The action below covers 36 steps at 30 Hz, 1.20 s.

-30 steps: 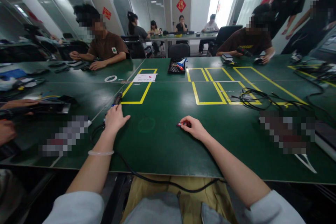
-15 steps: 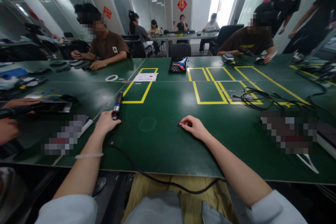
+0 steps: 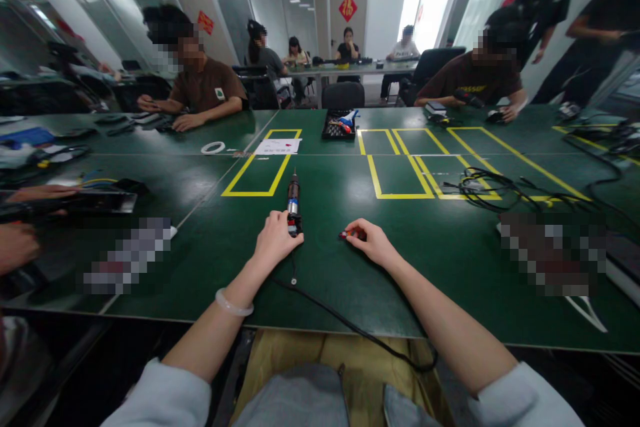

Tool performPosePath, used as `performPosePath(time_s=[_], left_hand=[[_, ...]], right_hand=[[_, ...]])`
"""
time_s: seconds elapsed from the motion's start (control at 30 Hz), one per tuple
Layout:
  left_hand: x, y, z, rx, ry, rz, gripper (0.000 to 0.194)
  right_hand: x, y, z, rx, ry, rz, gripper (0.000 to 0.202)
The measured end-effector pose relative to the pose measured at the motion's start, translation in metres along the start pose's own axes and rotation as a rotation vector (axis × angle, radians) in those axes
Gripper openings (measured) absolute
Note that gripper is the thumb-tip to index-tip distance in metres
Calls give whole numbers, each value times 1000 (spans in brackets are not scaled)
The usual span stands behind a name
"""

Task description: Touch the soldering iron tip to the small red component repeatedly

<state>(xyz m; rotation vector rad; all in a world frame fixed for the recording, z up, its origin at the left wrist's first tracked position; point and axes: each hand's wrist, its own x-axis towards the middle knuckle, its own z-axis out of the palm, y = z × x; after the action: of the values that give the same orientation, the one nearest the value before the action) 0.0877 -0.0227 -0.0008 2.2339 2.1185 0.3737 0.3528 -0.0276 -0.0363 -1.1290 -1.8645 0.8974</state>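
In the head view my left hand [image 3: 275,235] is closed round the rear end of an electric screwdriver [image 3: 294,197]. The tool is dark with a blue and silver band, and its bit points away from me. From its back end a black cord [image 3: 345,321] runs toward me and over the table's front edge. To the right, my right hand [image 3: 371,242] rests close to the tabletop, fingertips pinched on a small red-and-orange piece [image 3: 344,235]. Most of that piece is hidden by the fingers, so its kind cannot be made out.
The green table [image 3: 320,293] bears yellow tape outlines [image 3: 400,196]. Farther back are a paper sheet [image 3: 278,146], a white tape roll [image 3: 213,147] and a black tray [image 3: 338,136] of tools. Coiled black cables [image 3: 483,187] lie right. Co-workers sit opposite; another person's hands show far left.
My left hand has carried the electric screwdriver to the right, now close to my right hand, and the tool points straighter ahead. The cord has shifted with it. My right hand stays put.
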Motion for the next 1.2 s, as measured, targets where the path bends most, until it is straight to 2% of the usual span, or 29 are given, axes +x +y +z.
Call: performPosePath(time_s=[0.17, 0.37, 0.6, 0.8, 0.97, 1.2], left_hand=[[-8, 54, 11, -78, -6, 140, 57], [-15, 86, 20, -159, -31, 257, 60], [-15, 93, 22, -197, -61, 263, 65], [-16, 100, 20, -57, -42, 274, 73], [-10, 107, 22, 42, -21, 222, 62], [-4, 100, 20, 90, -4, 230, 66]], right_hand=[[1, 3, 0, -12, 28, -46, 11], [0, 6, -2, -82, 47, -89, 2], [0, 1, -5, -52, 35, -77, 4], [-1, 5, -6, -40, 48, -77, 12], [-2, 7, -8, -45, 58, -100, 14], [-5, 6, -9, -3, 26, -76, 16]])
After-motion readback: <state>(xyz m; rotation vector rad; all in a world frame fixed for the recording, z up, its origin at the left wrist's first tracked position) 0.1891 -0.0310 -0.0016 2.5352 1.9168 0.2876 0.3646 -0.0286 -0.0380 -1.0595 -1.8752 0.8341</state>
